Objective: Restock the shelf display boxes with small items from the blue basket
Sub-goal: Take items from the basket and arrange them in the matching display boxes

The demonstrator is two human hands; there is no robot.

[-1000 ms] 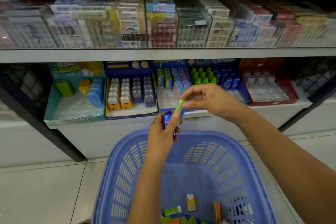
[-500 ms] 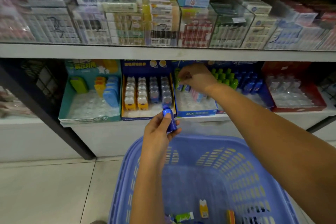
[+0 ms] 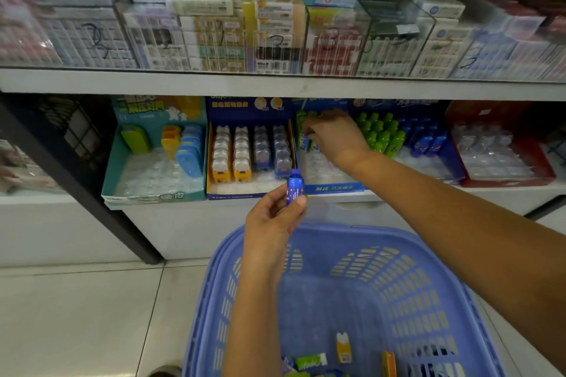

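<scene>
My left hand (image 3: 272, 223) is above the blue basket (image 3: 382, 234) and pinches a small blue item (image 3: 295, 188) upright, just in front of the shelf edge. My right hand (image 3: 333, 135) reaches into the blue display box (image 3: 333, 187) on the lower shelf. Its fingertips are closed on a green item (image 3: 303, 121) at the box's back left row. The box's clear tray in front of that hand is mostly bare slots. At the basket's bottom lie a yellow and white item (image 3: 343, 346), a green one (image 3: 311, 361) and an orange one (image 3: 389, 363).
Left of the blue box stand a box of bear-shaped items (image 3: 245, 153) and a teal box (image 3: 153, 168). To the right are green bottles (image 3: 379, 135), blue items and a red box (image 3: 502, 159). Clear cases of packets fill the upper shelf (image 3: 275, 82). A black post (image 3: 76, 180) slants at left.
My right hand carried the green item from beside my left hand up into the blue display box. My left hand rose slightly, still holding the blue item.
</scene>
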